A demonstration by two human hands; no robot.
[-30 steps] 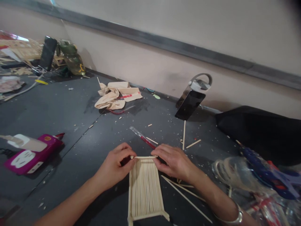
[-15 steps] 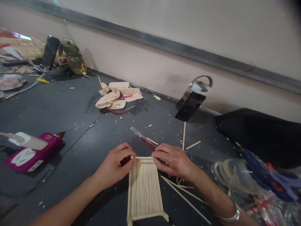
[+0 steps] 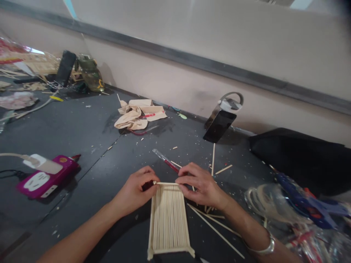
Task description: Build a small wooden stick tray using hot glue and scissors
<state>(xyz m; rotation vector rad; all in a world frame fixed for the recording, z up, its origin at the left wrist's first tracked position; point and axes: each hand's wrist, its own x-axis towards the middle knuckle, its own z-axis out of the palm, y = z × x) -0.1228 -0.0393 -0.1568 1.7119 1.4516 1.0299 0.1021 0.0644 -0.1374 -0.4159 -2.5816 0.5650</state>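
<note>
A flat panel of thin wooden sticks (image 3: 168,219) lies on the dark table in front of me. A single cross stick (image 3: 166,183) runs along its far end. My left hand (image 3: 135,191) pinches the left end of that cross stick, fingers closed. My right hand (image 3: 199,184) presses its right end with curled fingers. A red pen (image 3: 167,162) lies just beyond my hands. Loose long sticks (image 3: 216,230) lie under and to the right of my right wrist.
A phone leans on a bottle (image 3: 222,120) at the back. A crumpled beige cloth (image 3: 137,115) lies left of it. A magenta power strip (image 3: 46,177) sits at left, a black bag (image 3: 298,157) and a clear plastic bag with tools (image 3: 296,212) at right.
Both hands stay on the cross stick. The view has shifted slightly, and my right hand's fingers have edged a little left along the stick.
</note>
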